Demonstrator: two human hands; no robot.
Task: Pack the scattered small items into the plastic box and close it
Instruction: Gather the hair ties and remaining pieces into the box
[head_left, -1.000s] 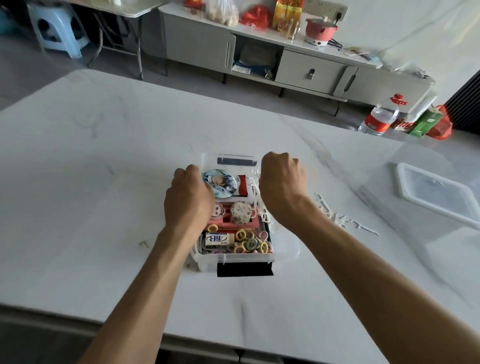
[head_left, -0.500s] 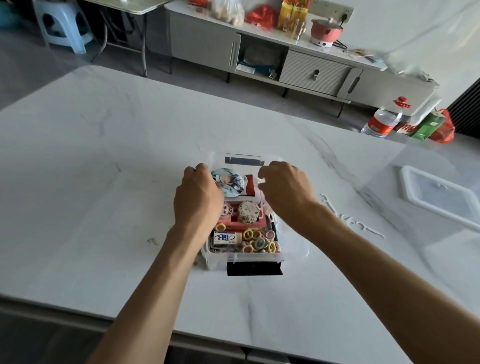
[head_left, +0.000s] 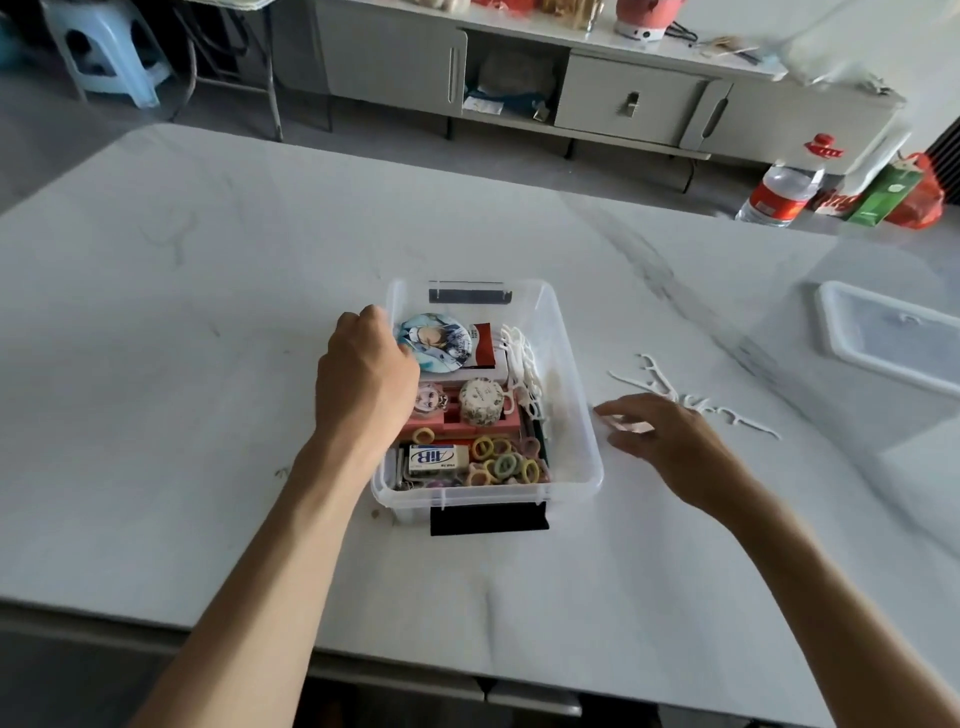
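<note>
Your left hand (head_left: 366, 374) curls over the left rim of the box (head_left: 571, 405), knuckles up, fingers hooked on the wall near its far corner; whether the thumb clamps from outside cannot be told. The box sits open on the table (head_left: 208, 364), between your two hands, its near black latch (head_left: 488, 519) hanging down toward you. Inside, just right of your left knuckles, lies a round badge (head_left: 435, 343); nearer to you, below your left wrist, a pile of hair ties (head_left: 501, 462) beside an eraser (head_left: 438, 457); a bundle of white picks (head_left: 522, 374) lines the box's right side, with bare floor showing between it and the right wall. Your right hand (head_left: 670, 447) is spread, palm down, low over the table just outside that right wall, its fingertips (head_left: 613, 421) blurred and holding nothing. Loose picks (head_left: 670, 392) lie scattered on the table just beyond its knuckles, running away to the right. The lid (head_left: 893, 338) rests flat farther right of your right hand, well apart from the box, near the table's right edge. Wide bare tabletop lies left of your left hand and between both forearms and the near edge.
</note>
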